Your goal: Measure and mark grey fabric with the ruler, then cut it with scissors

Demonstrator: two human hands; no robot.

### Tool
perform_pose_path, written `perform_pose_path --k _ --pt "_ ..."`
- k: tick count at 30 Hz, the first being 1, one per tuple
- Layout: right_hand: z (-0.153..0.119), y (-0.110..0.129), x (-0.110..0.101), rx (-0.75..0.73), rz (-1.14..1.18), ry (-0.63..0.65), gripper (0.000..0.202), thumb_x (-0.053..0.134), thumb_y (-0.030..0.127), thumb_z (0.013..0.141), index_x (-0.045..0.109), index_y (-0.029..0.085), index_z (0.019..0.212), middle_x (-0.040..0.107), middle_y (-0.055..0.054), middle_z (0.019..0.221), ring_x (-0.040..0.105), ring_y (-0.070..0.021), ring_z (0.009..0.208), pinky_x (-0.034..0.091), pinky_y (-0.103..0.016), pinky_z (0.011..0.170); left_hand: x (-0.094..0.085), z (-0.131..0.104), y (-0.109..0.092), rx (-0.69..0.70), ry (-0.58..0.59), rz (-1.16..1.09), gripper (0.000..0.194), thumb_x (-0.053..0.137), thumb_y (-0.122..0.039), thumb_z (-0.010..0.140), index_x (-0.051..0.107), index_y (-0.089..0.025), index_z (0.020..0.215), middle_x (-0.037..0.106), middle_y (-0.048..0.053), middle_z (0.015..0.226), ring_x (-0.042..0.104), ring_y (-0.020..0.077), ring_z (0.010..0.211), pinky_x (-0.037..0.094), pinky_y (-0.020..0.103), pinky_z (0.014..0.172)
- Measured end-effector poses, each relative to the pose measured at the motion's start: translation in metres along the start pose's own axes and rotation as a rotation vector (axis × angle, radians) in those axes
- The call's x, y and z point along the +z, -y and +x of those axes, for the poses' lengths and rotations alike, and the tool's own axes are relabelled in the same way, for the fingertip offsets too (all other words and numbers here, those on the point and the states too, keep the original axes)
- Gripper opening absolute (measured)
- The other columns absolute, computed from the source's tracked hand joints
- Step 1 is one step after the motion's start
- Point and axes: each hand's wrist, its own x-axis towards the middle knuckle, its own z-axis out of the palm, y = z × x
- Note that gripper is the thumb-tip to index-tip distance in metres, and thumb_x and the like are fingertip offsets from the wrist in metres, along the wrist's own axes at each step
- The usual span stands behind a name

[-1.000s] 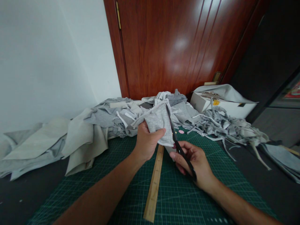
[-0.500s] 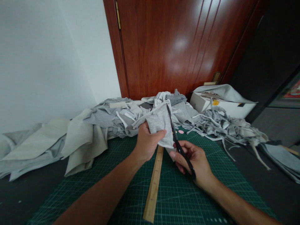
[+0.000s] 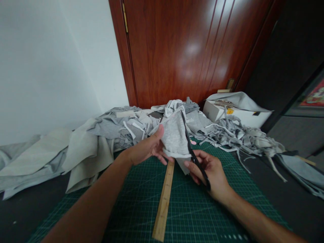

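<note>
My right hand [image 3: 206, 168] grips a pair of black scissors [image 3: 196, 162], whose blades run up along the right edge of a light grey piece of fabric [image 3: 174, 138]. The fabric is held up over the mat, its lower edge pale and folded. My left hand [image 3: 153, 145] is at the fabric's left side, thumb raised and fingers spread, some of them partly behind the cloth. A darker grey strip [image 3: 182, 165] hangs beneath the fabric, close to my right fingertips. Below lies a wooden ruler [image 3: 164, 202], lengthwise on the green cutting mat [image 3: 197, 209].
Heaps of grey fabric [image 3: 106, 126] line the wall and door. At the right lie tangled grey strips [image 3: 243, 135], with a white box [image 3: 243, 114] behind them. A small pink disc [image 3: 193, 142] sits beyond the scissors. Flat grey cloth [image 3: 303, 168] lies far right.
My left hand has loosened its pinch on the fabric and shifted left, its fingers now spread. The fabric hangs flatter. My right hand and the scissors have barely moved.
</note>
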Motion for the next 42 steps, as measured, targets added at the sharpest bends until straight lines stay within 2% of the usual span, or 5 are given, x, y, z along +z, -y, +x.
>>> perform_pose_path --k 4,9,16,32,42 --pt "-0.001 0.001 0.001 0.001 0.001 0.014 0.052 0.090 0.054 0.065 0.067 0.016 0.092 0.053 0.008 0.047 0.040 -0.0074 0.034 0.031 -0.020 0.034 -0.033 -0.022 -0.019 -0.139 -0.021 0.575 0.052 0.075 -0.069 0.079 0.076 -0.018 0.071 0.077 0.015 0.076 0.067 0.0200 0.048 0.043 0.028 0.045" --pt "-0.003 -0.004 0.002 0.008 0.006 0.047 0.051 0.092 0.051 0.065 0.066 0.018 0.092 0.052 0.009 0.047 0.039 -0.0073 0.033 0.029 -0.020 0.033 -0.032 0.014 -0.026 0.464 -0.716 0.537 0.024 0.084 -0.031 0.074 0.070 -0.018 0.088 0.076 0.009 0.086 0.070 0.0189 0.077 0.051 0.027 0.066" --pt "0.000 -0.004 0.000 -0.015 0.011 0.051 0.048 0.090 0.049 0.068 0.064 0.018 0.094 0.051 0.009 0.047 0.040 -0.0073 0.033 0.030 -0.019 0.033 -0.022 0.068 -0.037 0.394 -0.213 0.215 0.035 0.090 -0.022 0.067 0.072 -0.015 0.095 0.073 0.006 0.090 0.067 0.0165 0.084 0.052 0.030 0.080" --pt "0.008 -0.005 -0.008 0.007 0.032 0.009 0.047 0.094 0.041 0.066 0.062 0.018 0.092 0.050 0.011 0.048 0.039 -0.0056 0.034 0.029 -0.017 0.034 -0.026 0.085 -0.028 0.491 -0.337 0.037 0.029 0.086 -0.036 0.073 0.063 -0.020 0.076 0.060 -0.001 0.069 0.052 0.0113 0.058 0.038 0.023 0.053" --pt "0.007 -0.006 -0.009 -0.010 0.046 0.022 0.047 0.095 0.037 0.065 0.063 0.017 0.093 0.052 0.010 0.050 0.040 -0.0053 0.034 0.029 -0.016 0.034 -0.024 0.090 -0.027 0.548 -0.389 0.100 0.024 0.071 -0.041 0.083 0.064 -0.020 0.074 0.060 0.001 0.075 0.056 0.0163 0.072 0.047 0.028 0.070"
